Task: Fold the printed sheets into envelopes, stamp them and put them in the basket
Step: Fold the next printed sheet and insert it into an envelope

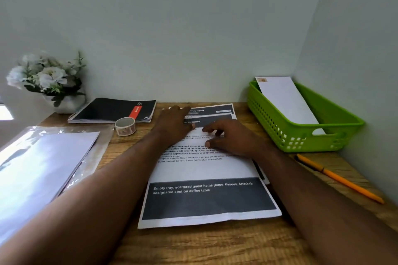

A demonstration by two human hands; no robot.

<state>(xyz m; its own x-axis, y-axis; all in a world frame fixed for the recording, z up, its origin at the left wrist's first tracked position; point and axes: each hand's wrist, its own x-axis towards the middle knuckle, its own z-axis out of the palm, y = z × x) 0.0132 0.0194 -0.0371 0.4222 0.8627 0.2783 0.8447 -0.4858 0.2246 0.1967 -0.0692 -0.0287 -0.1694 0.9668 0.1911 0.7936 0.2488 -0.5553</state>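
we've got left hand (172, 123) flat and right hand (226, 137) loosely curled, holding nothing, on the printed sheets (206, 170) mid-desk beside the basket (301, 135); risk: stacked sheets slip, top fold goes crooked

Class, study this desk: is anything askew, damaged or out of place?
Mostly tidy. The envelope leans slanted in the green basket, its stamped corner poking above the rim. The printed sheets under both hands are stacked unevenly, one edge showing beyond the top sheet. The orange pencil lies diagonally near the desk's right edge.
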